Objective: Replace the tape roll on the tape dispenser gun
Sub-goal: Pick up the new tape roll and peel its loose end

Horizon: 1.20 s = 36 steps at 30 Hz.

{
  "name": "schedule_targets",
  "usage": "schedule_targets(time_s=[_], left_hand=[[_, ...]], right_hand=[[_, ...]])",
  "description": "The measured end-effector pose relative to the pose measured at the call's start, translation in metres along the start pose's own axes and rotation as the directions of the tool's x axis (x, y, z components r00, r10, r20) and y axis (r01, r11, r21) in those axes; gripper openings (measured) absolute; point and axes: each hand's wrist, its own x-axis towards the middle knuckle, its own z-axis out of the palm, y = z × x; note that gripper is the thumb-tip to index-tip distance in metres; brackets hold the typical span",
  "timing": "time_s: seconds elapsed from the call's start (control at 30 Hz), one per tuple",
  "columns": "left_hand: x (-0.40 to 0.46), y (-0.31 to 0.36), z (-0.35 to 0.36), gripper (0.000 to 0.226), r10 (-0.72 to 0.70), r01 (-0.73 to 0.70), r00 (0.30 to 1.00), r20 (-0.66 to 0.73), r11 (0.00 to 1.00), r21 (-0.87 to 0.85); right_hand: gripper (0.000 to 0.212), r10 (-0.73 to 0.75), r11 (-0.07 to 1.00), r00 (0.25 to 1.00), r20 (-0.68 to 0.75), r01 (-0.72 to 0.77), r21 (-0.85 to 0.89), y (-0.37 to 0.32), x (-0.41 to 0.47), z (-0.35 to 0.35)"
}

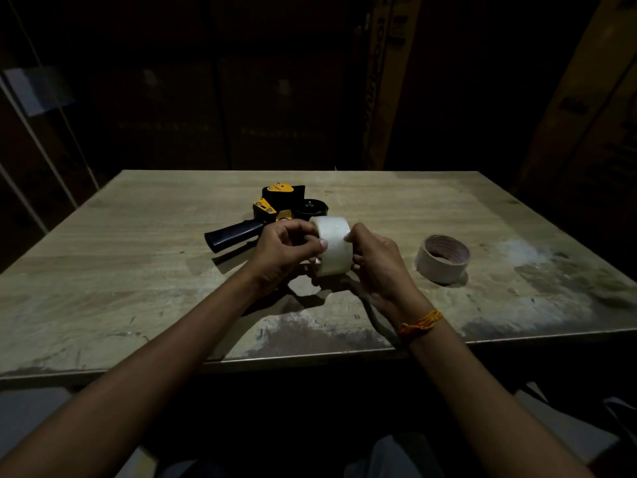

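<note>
A full roll of clear tape [332, 244] is held upright above the table between both hands. My left hand [287, 253] grips its left side, thumb tip pressed on the outer face. My right hand [374, 260] holds its right side, and an orange thread band circles that wrist. Just behind the roll lies the black and yellow tape dispenser gun [272, 212] on its side, handle pointing left, its black spool hub [312, 207] bare. A nearly used-up tape roll [443, 258] with a pale core rests flat on the table to the right.
The worn wooden table [138, 270] has a near edge across the lower middle of the view. Dark stacked cartons stand behind it and at the right. The room is dim.
</note>
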Motion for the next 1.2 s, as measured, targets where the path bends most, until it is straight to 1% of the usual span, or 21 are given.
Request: schedule_targets(time_s=[0.13,0.23,0.37,0.43,0.5,0.53,0.63,0.7,0.77,0.83,0.9,0.97,1.03,1.1,1.13,1.2], left_hand=[[-0.001,0.001,-0.001,0.013,0.035,-0.036,0.999,0.018,0.998,0.046],[0.000,0.001,0.000,0.013,0.051,-0.053,0.998,0.021,0.994,0.093],[-0.001,0.000,0.000,0.013,0.061,-0.064,0.998,0.023,0.987,0.149],[-0.001,0.001,-0.001,0.015,0.063,-0.066,0.998,0.022,0.984,0.164],[-0.001,0.001,-0.001,0.017,0.056,-0.058,0.998,0.020,0.986,0.158],[-0.001,0.001,0.000,0.020,0.048,-0.050,0.999,0.017,0.989,0.139],[-0.001,0.001,0.001,0.037,0.014,-0.014,1.000,-0.013,0.999,0.038],[0.000,0.001,0.000,0.046,0.003,-0.003,1.000,-0.030,1.000,0.004],[0.001,0.000,-0.002,0.048,-0.001,0.001,0.999,-0.034,1.000,0.008],[0.000,0.000,-0.003,0.044,0.019,-0.018,0.999,-0.031,0.999,0.039],[0.000,0.001,-0.002,0.041,0.067,-0.062,0.997,-0.033,0.990,0.126],[0.001,0.004,-0.001,0.040,0.152,-0.137,0.987,-0.049,0.964,0.228],[0.001,0.006,-0.002,0.047,0.295,-0.256,0.954,-0.048,0.890,0.377],[0.001,0.007,-0.003,0.050,0.422,-0.363,0.907,-0.002,0.782,0.507],[0.001,0.007,-0.003,0.046,0.460,-0.393,0.888,0.015,0.741,0.544],[0.002,0.008,-0.004,0.037,0.492,-0.412,0.870,0.020,0.705,0.576]], right_hand=[[0.029,-0.015,0.999,0.997,-0.075,0.018,0.038,0.006,0.003,0.006],[0.032,-0.005,0.999,0.993,-0.115,0.010,0.050,0.007,0.004,0.008],[0.024,0.006,0.999,0.990,-0.140,-0.001,0.035,0.004,0.003,0.009],[0.030,0.009,1.000,0.990,-0.141,-0.006,0.021,0.005,0.006,0.008],[0.040,-0.002,1.000,0.991,-0.131,0.002,0.003,0.007,0.007,0.008],[0.041,-0.014,1.000,0.992,-0.122,0.014,-0.004,0.007,0.007,0.007],[0.035,-0.036,0.999,0.997,-0.068,0.036,-0.009,0.011,0.004,0.010],[0.035,-0.054,0.999,0.998,-0.020,0.054,-0.003,0.014,0.002,0.010],[0.035,-0.070,0.998,0.998,0.002,0.070,0.002,0.015,0.001,0.009],[0.036,-0.074,0.997,0.997,0.024,0.074,0.005,0.013,-0.002,0.007],[0.036,-0.087,0.996,0.995,0.039,0.087,-0.009,0.012,-0.003,0.005],[0.036,-0.101,0.994,0.995,0.026,0.102,-0.029,0.012,-0.003,0.003],[0.038,-0.112,0.992,0.994,0.014,0.112,-0.051,0.013,-0.001,0.003],[0.039,-0.135,0.987,0.991,0.019,0.137,-0.085,0.016,0.003,0.001],[0.038,-0.143,0.984,0.989,0.027,0.145,-0.099,0.017,0.005,0.000],[0.037,-0.154,0.981,0.987,0.040,0.158,-0.115,0.017,0.008,-0.002]])
